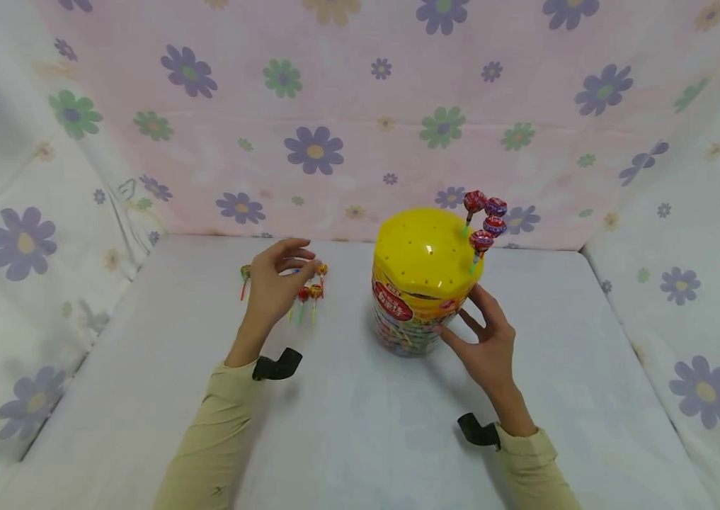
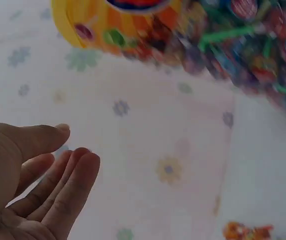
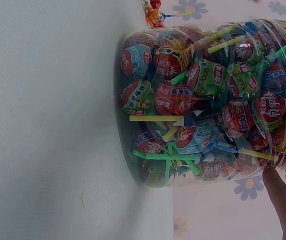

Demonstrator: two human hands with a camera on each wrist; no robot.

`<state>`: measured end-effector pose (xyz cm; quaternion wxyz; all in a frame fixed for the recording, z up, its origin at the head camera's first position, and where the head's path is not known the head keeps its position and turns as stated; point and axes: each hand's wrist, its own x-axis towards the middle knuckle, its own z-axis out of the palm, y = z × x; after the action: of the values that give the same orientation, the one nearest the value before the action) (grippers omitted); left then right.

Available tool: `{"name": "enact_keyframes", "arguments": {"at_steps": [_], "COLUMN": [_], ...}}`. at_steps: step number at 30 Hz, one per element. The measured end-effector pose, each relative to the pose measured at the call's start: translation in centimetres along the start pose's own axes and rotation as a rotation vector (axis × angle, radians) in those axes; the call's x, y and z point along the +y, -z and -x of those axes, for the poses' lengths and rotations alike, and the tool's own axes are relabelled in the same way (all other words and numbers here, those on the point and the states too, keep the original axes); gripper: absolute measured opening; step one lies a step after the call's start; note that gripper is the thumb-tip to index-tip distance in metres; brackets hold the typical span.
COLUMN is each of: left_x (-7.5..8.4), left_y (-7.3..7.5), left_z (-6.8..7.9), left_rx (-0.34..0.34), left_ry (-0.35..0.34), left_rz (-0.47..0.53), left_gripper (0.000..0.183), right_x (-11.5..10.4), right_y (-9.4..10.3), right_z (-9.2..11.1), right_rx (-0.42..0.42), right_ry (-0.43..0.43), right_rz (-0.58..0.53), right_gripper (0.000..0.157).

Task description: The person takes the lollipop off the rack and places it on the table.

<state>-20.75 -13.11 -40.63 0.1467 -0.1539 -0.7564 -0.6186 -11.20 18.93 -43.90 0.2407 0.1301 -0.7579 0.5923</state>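
A large clear jar (image 3: 198, 105) full of wrapped lollipops stands upright on the table, with a yellow lid (image 1: 426, 248) pierced by small holes. Several red and purple lollipops (image 1: 481, 241) stick up from holes along the lid's right edge. With thumb and fingers spread around its right side, my right hand (image 1: 487, 347) holds the jar. My left hand (image 1: 277, 280) hovers to the left above loose lollipops (image 1: 304, 293), partly hiding them. In the left wrist view its fingers (image 2: 75, 185) are loosely bent, and nothing is between them and the thumb.
A green-wrapped lollipop (image 1: 245, 272) with a red stick lies left of my left hand. The white-covered table (image 1: 347, 425) meets a flower-patterned cloth (image 1: 347, 106) behind the jar, and similar cloth hangs at both sides.
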Motion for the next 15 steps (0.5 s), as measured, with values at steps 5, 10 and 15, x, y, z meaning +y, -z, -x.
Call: {"name": "enact_keyframes", "arguments": {"at_steps": [5,10,15], "left_x": [5.4,9.6,12.0], "left_y": [-3.4,-6.5,-9.4], "left_z": [-1.1,-1.9,-3.1], "left_rx": [-0.066,-0.175,-0.268], "left_ry": [-0.178,-0.251,-0.197], "left_rz": [0.235,0.284,0.246], "left_gripper": [0.03,0.03,0.032], "right_x": [-0.1,0.0,0.1], "right_y": [0.0,0.1,0.0], "right_z": [0.1,0.1,0.0], "right_rx": [0.004,-0.003,-0.007], "right_ry": [0.003,0.004,0.0], "right_rz": [0.008,0.008,0.011], "right_gripper": [0.079,0.08,0.08]}}
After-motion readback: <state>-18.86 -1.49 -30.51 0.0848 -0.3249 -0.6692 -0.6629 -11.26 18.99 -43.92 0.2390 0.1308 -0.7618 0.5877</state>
